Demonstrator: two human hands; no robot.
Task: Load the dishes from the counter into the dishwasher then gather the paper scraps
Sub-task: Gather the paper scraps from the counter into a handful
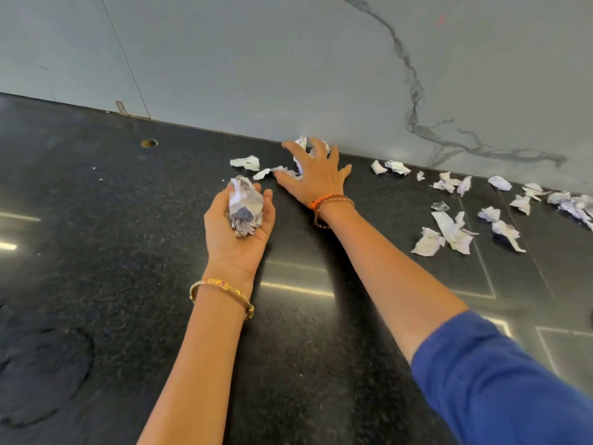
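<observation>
The wad of paper scraps (244, 209) sits in the upturned left hand (239, 220), fingers curled loosely round it — a palm used as a bin. The right hand (316, 176), fingers spread, reaches onto scraps by the wall (301, 157); more loose scraps (449, 231) litter the black counter (128, 252) to its right.

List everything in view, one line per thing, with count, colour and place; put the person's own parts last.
countertop: one, black speckled, fills the lower frame.
wall: one, pale grey with a dark vein, behind the countertop.
hole: one, small, far left of the countertop.
loose paper scraps: many, white, scattered along the wall, mostly on the right.
paper wad: one, white and purple, in the left palm.
bangle: one, gold, left wrist.
bracelets: orange and brown, right wrist.
sleeve: blue, right arm.
left hand: cups the wad.
right hand: fingers spread over scraps near the wall.
</observation>
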